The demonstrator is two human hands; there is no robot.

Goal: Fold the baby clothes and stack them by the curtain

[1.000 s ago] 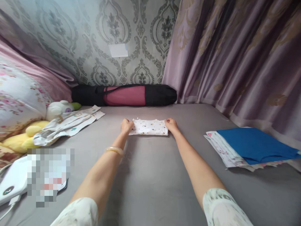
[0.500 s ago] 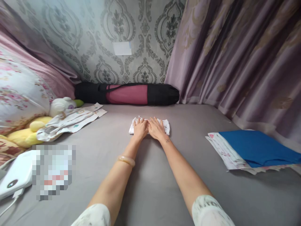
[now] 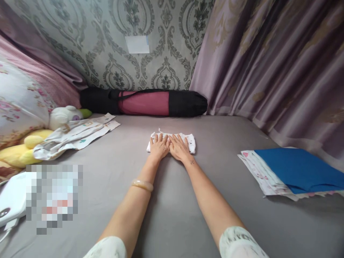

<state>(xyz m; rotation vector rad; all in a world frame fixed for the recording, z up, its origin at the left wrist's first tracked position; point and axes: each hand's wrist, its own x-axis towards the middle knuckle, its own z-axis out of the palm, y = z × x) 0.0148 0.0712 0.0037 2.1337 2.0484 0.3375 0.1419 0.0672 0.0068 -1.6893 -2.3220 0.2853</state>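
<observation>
A small white folded cloth (image 3: 191, 143) with dark specks lies on the grey bed sheet (image 3: 172, 208), straight in front of me. Both palms rest on top of it, side by side. My left hand (image 3: 160, 146) is open, its fingers spread over the left part of the cloth. Next to it, my right hand (image 3: 178, 146) lies flat and open on the right part. The thumbs meet near the middle. Much of the cloth is hidden under the hands, so its exact kind cannot be made out.
A black and maroon roll bag (image 3: 143, 103) lies along the wall. At right is a stack of folded fabric with a blue piece (image 3: 301, 170) on top. On the left are a patterned cloth (image 3: 77, 138), plush toys (image 3: 63, 117), a white power bank (image 3: 13, 195) and a blurred-out item.
The left fingers have spread flatter over the cloth. My view has tilted slightly down and shifted a little. The cloth stays in place under both hands.
</observation>
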